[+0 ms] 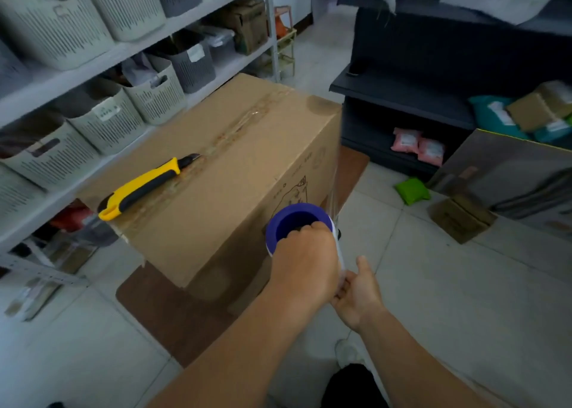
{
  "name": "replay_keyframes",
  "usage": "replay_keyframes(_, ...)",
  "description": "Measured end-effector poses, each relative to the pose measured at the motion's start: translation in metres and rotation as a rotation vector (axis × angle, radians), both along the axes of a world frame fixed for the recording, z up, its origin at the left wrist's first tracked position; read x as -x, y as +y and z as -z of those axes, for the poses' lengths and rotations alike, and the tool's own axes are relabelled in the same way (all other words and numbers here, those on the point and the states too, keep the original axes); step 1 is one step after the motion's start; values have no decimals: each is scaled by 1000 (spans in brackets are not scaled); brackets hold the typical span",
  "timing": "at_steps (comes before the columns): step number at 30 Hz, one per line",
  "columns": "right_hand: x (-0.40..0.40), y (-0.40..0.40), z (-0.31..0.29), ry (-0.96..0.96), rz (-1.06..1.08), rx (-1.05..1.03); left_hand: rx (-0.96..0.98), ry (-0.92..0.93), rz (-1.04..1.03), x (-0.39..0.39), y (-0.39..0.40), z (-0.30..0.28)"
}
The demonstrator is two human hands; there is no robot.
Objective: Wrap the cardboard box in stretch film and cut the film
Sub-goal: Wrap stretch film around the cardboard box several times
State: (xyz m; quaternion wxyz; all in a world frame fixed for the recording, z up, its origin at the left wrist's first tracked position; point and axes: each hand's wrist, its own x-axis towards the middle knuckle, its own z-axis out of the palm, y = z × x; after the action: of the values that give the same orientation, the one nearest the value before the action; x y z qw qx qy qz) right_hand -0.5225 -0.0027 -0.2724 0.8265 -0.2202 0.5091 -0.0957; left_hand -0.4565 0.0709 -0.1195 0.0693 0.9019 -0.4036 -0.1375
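Note:
A large cardboard box (235,172) stands on a brown mat (161,308) on the tiled floor. A yellow and black utility knife (145,187) lies on the box's top, along the taped seam. Beside the box's near right side a stretch film roll with a purple core (294,218) is held upright. My left hand (305,252) grips its top end, fingers hooked inside the core. My right hand (359,290) holds the roll's lower end. A clear sheet of stretch film (335,178) runs from the roll to the box's right corner.
White shelving with slotted baskets (102,119) lines the left side, close behind the box. A dark shelf unit (411,98) stands at the back right. Parcels, a green packet (413,190) and a small carton (461,218) lie on the floor to the right.

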Motion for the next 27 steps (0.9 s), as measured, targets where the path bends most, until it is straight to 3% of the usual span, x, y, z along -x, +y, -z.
replay_keyframes(7, 10, 66, -12, 0, 79, -9, 11, -13, 100, 7, 55, -4)
replay_keyframes(16, 10, 94, -21, -17, 6, -53, 16, 4, -34, 13, 89, -15)
replay_keyframes(27, 20, 137, -27, -46, 6, -67, 65, 15, -58, 21, 140, -10)
